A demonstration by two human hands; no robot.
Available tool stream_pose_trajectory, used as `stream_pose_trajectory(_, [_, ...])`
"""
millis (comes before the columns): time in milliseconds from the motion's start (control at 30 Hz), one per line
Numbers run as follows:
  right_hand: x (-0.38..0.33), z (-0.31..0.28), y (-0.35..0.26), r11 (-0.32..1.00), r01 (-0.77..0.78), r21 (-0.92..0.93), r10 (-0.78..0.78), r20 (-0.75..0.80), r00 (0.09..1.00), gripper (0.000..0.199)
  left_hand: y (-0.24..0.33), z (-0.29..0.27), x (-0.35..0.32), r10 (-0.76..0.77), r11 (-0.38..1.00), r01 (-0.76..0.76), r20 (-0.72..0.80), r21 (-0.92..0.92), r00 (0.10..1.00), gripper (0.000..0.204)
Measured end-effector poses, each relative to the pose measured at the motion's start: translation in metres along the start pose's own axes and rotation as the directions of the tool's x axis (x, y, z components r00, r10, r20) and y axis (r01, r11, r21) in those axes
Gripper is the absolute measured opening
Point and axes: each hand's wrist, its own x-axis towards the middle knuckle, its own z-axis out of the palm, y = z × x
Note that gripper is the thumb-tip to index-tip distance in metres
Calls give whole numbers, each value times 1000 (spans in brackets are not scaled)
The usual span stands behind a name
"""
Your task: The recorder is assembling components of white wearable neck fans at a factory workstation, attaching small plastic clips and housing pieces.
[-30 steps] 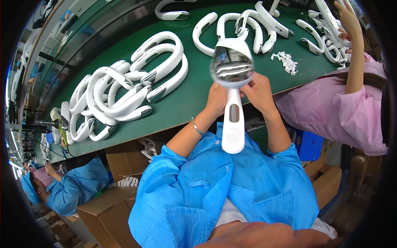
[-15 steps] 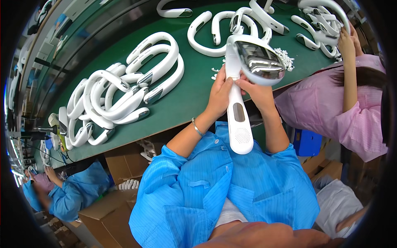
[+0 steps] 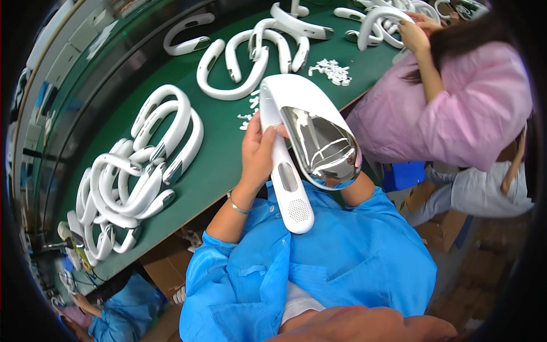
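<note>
Up in front of my chest is a white U-shaped neckband device (image 3: 293,211) with a perforated speaker-like patch and an oval window on one arm. Its other arm ends in a broad, mirror-like face (image 3: 319,142) turned toward me. My left hand (image 3: 256,157) is closed round the perforated arm near the bend, thumb on top. Most of my right hand (image 3: 282,131) is hidden behind the mirrored end; only a fingertip shows between the two arms, pressed on the perforated arm beside my left thumb.
Similar white neckbands (image 3: 122,188) lie piled on the green table (image 3: 199,188) at left, with more (image 3: 236,85) farther back. Small white parts (image 3: 330,72) are heaped beyond my hands. At right a person in pink (image 3: 439,108) handles another neckband. A blue bin (image 3: 403,175) stands below the table.
The neckband and both hands now sit lower and farther left in view. Its mirrored end has turned more toward me and covers most of my right hand. The whole view has swung right.
</note>
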Motion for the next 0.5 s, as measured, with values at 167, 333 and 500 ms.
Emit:
stream_pose_trajectory(167, [0, 60, -154, 999, 31, -37, -36, -133, 990, 28, -47, -16, 9, -115, 979, 110, -21, -173, 993, 40])
stream_pose_trajectory(333, [3, 37, -162, 975, -206, 78, 218, -197, 956, 45, -30, 12, 37, -29, 987, 13, -97, -158, 995, 34])
stream_pose_trajectory(500, [-14, 29, -166, 594, -429, 681, 397, 215, 892, 43, -11, 16, 97, 92, 995, -87, -141, 42, 986, 27])
